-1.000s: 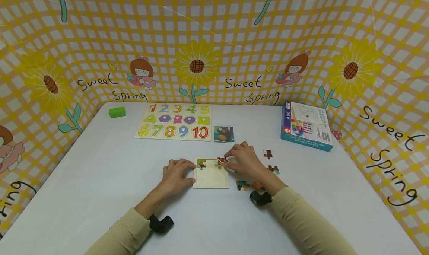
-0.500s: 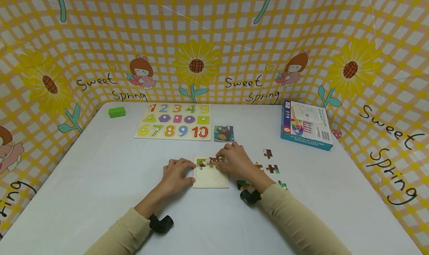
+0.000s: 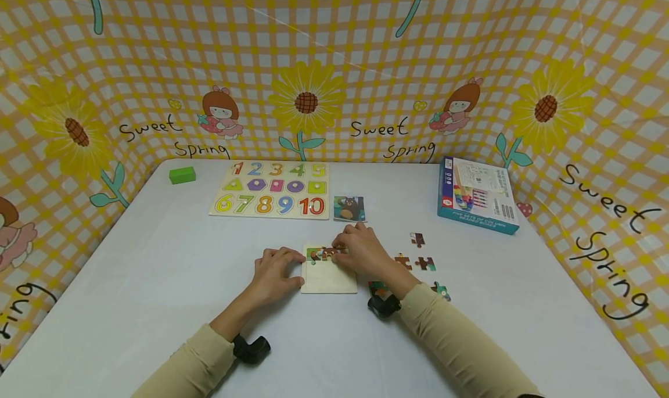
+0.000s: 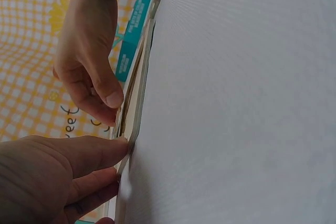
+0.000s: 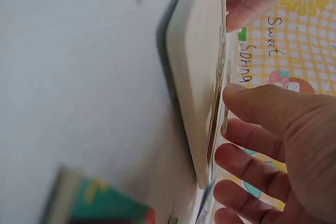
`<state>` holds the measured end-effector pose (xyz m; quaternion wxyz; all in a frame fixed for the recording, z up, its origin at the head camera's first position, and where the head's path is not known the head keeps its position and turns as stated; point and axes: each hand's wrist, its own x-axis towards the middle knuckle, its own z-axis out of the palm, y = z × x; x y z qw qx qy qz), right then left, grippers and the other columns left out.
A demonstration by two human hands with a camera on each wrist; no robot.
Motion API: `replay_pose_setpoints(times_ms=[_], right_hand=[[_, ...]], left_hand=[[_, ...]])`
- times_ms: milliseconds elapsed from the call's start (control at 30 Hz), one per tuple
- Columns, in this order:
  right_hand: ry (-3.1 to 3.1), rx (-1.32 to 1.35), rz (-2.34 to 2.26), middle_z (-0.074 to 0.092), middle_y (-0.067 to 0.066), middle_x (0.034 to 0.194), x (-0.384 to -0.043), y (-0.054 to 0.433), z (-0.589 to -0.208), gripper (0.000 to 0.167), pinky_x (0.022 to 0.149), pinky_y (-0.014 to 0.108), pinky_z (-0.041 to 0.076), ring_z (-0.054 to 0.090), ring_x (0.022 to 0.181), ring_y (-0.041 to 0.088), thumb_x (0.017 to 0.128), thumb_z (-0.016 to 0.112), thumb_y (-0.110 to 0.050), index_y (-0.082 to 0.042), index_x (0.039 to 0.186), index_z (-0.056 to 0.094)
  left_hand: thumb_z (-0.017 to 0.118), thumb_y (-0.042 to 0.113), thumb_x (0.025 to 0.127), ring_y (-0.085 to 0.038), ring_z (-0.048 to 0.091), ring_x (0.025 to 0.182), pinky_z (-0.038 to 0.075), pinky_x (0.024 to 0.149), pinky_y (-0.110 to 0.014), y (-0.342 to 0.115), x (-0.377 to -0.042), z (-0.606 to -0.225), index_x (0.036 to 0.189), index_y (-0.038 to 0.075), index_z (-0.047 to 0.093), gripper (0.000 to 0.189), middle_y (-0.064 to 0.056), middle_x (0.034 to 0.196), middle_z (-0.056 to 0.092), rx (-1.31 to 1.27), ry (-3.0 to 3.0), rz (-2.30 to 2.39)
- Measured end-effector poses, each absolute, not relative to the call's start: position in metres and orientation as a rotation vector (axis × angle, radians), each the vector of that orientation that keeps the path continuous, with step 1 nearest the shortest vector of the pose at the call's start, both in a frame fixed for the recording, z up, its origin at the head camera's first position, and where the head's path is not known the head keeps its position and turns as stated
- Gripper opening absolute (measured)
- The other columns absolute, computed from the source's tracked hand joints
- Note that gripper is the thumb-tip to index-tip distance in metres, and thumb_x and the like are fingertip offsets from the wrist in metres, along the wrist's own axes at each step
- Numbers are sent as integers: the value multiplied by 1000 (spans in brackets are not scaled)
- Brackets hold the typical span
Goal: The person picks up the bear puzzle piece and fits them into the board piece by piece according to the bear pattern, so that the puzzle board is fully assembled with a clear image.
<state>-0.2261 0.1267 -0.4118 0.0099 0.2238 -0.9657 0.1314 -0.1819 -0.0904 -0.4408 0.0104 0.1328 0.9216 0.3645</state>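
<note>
My left hand (image 3: 274, 276) holds the left edge of a pale wooden puzzle board (image 3: 329, 279), thumb and fingertips right at its side. At the board's upper left corner lies a green and brown puzzle piece (image 3: 313, 254). Just right of it, a brown bear-face puzzle piece (image 3: 328, 253) is pinched between the thumb and fingers of my right hand (image 3: 360, 250), partly hidden by them. In the right wrist view the thumb (image 5: 239, 95) presses against this thin piece, close over the board.
Several loose puzzle pieces (image 3: 425, 263) lie right of the board, some partly hidden by my right wrist. Behind stand a bear picture card (image 3: 349, 208), a number board (image 3: 269, 190), a green block (image 3: 182, 175) and a boxed game (image 3: 478, 196).
My right hand has carried the bear-face piece leftward across the board's top, up to the corner piece. More loose pieces show behind its wrist. The left hand has stayed at the board's edge.
</note>
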Motion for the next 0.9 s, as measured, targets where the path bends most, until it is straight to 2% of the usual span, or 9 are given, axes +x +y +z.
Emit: replay_pose_setpoints(times_ms=[733, 900], right_hand=[[-2977, 746, 360, 60, -2, 90, -225, 126, -414, 23, 75, 35, 34, 40, 84, 17, 81, 72, -33, -19, 98, 72], [-2982, 744, 355, 60, -1, 92, -225, 125, -414, 23, 76, 36, 34, 40, 84, 17, 81, 72, -34, -19, 98, 72]], left_hand=[[75, 17, 75, -28, 41, 112, 26, 94, -51, -89, -183, -440, 108, 14, 67, 34, -2, 119, 61, 411, 2894, 1101], [74, 18, 75, -28, 43, 111, 28, 93, -51, -88, -187, -437, 107, 13, 68, 33, -6, 115, 62, 373, 2890, 1099]])
